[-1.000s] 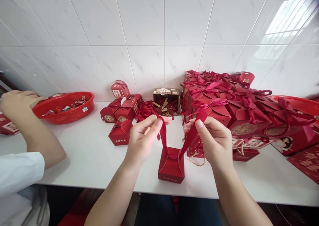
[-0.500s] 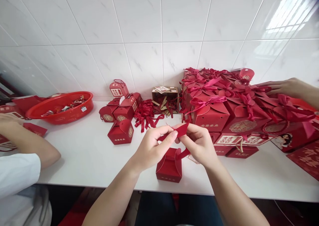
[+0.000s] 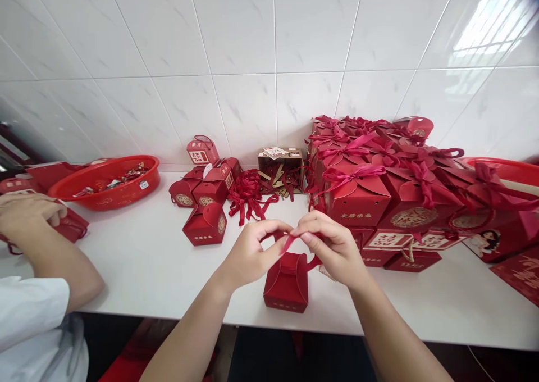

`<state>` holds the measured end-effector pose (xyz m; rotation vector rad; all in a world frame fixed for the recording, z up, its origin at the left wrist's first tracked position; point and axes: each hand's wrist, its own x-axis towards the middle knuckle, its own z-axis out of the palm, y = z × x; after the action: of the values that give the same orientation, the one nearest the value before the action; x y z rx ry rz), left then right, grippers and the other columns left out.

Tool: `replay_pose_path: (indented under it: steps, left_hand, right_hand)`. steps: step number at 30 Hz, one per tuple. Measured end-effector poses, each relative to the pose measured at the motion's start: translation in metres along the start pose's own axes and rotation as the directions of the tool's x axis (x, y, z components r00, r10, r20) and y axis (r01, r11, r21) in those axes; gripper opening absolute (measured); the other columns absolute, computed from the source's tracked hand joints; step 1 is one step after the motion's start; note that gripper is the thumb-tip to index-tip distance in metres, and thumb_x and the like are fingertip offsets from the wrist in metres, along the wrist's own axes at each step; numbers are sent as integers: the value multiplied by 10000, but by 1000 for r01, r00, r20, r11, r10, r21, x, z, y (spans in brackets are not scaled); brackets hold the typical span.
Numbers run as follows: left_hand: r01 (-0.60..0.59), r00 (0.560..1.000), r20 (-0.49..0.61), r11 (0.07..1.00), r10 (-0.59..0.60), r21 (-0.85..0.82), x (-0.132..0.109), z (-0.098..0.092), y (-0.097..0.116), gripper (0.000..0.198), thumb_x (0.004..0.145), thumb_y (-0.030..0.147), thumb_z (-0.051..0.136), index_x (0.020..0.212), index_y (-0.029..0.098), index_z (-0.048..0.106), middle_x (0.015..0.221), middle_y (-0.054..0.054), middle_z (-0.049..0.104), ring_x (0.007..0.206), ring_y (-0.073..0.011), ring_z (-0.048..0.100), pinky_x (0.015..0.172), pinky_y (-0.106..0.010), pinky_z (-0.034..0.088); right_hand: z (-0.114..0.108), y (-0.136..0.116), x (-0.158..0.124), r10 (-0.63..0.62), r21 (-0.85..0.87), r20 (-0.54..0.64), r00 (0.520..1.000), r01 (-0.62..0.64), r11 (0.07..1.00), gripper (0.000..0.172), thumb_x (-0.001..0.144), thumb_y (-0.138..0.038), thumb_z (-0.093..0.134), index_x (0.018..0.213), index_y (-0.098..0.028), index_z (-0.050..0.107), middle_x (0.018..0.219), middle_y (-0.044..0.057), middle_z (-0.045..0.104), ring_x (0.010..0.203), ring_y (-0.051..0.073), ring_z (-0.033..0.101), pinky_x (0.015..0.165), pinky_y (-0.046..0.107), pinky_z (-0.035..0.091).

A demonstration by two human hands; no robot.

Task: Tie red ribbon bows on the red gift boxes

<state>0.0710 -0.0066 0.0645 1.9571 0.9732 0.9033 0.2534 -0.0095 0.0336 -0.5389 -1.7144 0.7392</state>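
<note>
A small red gift box [image 3: 286, 285] stands upright near the table's front edge, its curved top flaps folded inward. Just above it, my left hand [image 3: 257, 253] and my right hand [image 3: 330, 247] meet fingertip to fingertip, both pinching a red ribbon [image 3: 288, 244]. One stretch of the ribbon runs down from my right fingers to the box's right side. Part of it is hidden behind my fingers. Beyond my hands lies a bunch of loose red ribbons [image 3: 247, 190]. A further red box [image 3: 205, 224] sits to the left of it.
Ribbon-tied red boxes [image 3: 357, 196] are stacked on the right. A carton of ribbon pieces [image 3: 281, 174] stands by the tiled wall. To the left are a red basin [image 3: 107, 194] of wrapped sweets and a co-worker's arm [image 3: 54, 247] on the white table.
My hands have drawn together, and the ribbon piece that stuck up between them now hangs lower, pinched at my fingertips. The hand at the far right has left the view.
</note>
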Motion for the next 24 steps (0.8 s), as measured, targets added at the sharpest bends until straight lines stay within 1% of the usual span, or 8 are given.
replay_pose_path:
  steps: [4,7,10,12,15,18,21,24]
  left_hand:
    - [81,994,91,979,-65,-186,2,-11,-12,147,779,171,540,640,176,587,742,5,581,731,-143,520,684,-254,400]
    - [144,988,104,922,-114,-360,4,-16,-21,264,808,213,522,549,174,564,684,3,585,688,-140,513,709,-267,407]
    - [166,980,165,900,-107,-403,3,-17,-24,337,859,249,493,578,178,665,616,-10,621,680,-160,561,799,-302,429]
    - [131,980,190,926,-66,-354,0,-14,-22,366,899,274,451,690,186,739,748,-42,709,822,-205,625,896,-348,418]
    - [-22,999,32,999,24,-45,-9,-8,-16,309,914,310,468,886,227,764,987,-50,750,1098,-261,599,1057,-438,276]
    - [-62,974,-178,920,141,387,-25,-4,-17,215,871,314,567,986,252,737,1073,-38,742,1209,-287,551,1114,-491,106]
    - [63,942,-311,838,130,542,-47,-11,-37,222,861,341,562,991,260,722,1107,-44,732,1213,-297,560,1112,-513,116]
    - [358,876,-469,800,-110,481,-79,-29,-73,304,852,448,512,974,272,728,1156,-56,713,1222,-328,553,1105,-548,171]
  right_hand:
    - [-9,5,-5,-132,-184,150,980,158,970,249,923,-107,519,1034,-244,695,949,55,591,831,137,605,693,263,511]
    - [-12,10,-9,-209,-377,180,961,264,888,336,923,-43,439,1057,-230,684,971,66,597,772,122,599,639,255,503]
    - [-12,16,-11,-240,-494,171,956,293,819,372,907,-18,434,1071,-235,687,957,65,615,723,117,588,616,261,502]
    - [-9,18,-12,-230,-506,158,960,279,816,376,904,-23,451,1107,-239,683,981,74,630,730,120,597,619,262,519]
    - [-4,17,-19,-229,-489,80,970,238,839,372,899,-56,514,1184,-246,658,1107,100,645,893,162,641,730,297,563]
    - [-3,14,-36,-203,-494,-81,976,137,858,403,874,-63,575,1219,-260,644,1175,105,651,1009,198,647,819,328,568]
    - [-13,13,-66,-89,-497,-237,967,-42,867,361,865,-71,586,1156,-263,683,1090,79,700,955,203,676,803,320,577]
    - [-34,19,-109,93,-509,-349,932,-272,817,178,869,-173,609,976,-238,736,932,58,739,840,209,698,757,308,582]
